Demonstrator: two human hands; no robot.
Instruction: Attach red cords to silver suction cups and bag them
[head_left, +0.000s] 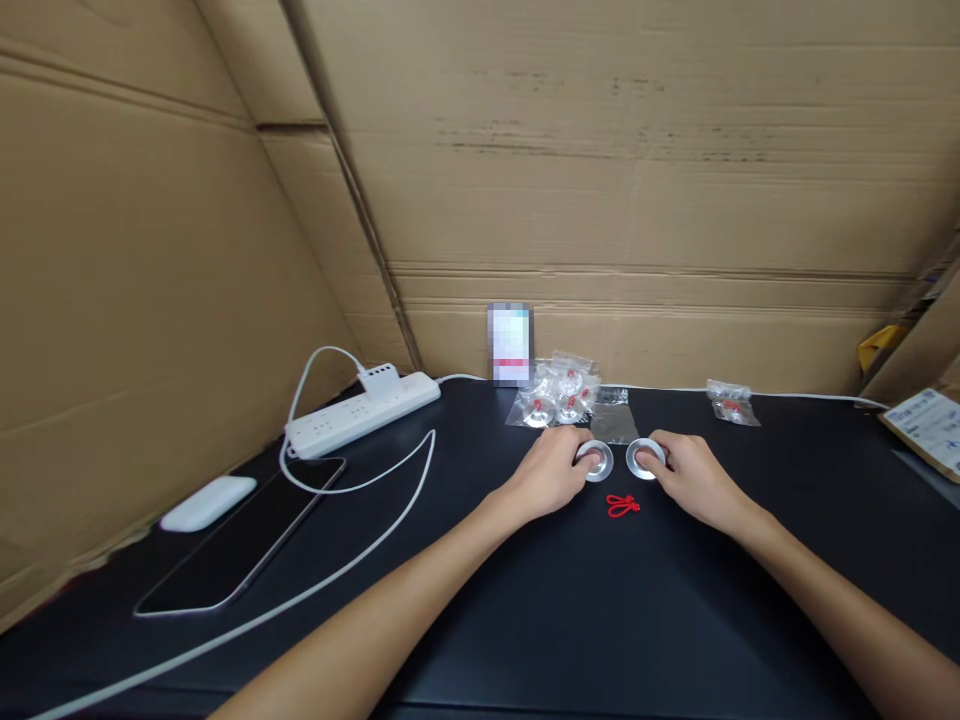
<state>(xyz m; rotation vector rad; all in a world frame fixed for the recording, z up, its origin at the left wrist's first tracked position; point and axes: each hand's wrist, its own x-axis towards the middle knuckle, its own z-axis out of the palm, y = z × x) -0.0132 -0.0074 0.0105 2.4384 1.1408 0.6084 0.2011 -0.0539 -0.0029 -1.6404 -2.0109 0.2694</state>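
Note:
On the black table top (570,610) my left hand (553,472) rests with its fingers curled onto a round clear disc with a silvery rim (598,461). My right hand (694,476) does the same on a second such disc (643,458), a little to the right. Between and just in front of the two discs lies a small red knotted cord (622,506). Behind the discs lies an empty clear plastic bag (613,419).
A heap of small clear bags with discs and red cords (556,394) lies at the back, one more bag (731,402) to the right. A white power strip (361,411), its cable, a dark phone (244,540) and a white case (208,502) lie left. Cardboard walls surround the table.

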